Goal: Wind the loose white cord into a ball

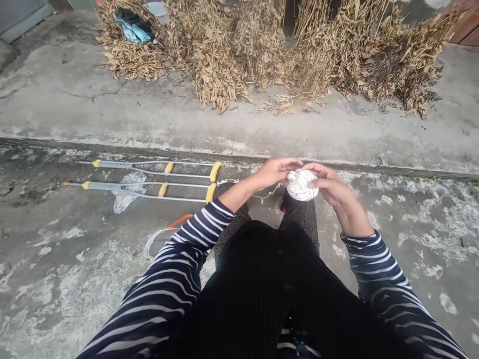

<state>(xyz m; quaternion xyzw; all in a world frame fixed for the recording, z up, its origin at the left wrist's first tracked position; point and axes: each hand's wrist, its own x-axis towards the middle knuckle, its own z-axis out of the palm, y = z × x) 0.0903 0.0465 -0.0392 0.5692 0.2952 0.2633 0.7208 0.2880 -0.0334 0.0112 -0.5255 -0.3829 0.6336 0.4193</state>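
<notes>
A ball of white cord (300,185) sits between my two hands, above my right knee. My right hand (331,185) grips its right side, with the thumb pressed on the front and the fingers curved over the top. My left hand (276,171) is closed at the ball's upper left, its fingers bent along the cord there; the exact grip of the fingertips is partly hidden. A loose length of thin pale cord (262,198) hangs below my left wrist, and more of it lies across my left knee.
A pair of crutches (175,184) with yellow pads lies on the concrete at left, over a clear plastic bag (125,199). A grey item with an orange strip (159,242) is beside my left arm. Dried plant stalks (262,50) lean along the raised step (149,114).
</notes>
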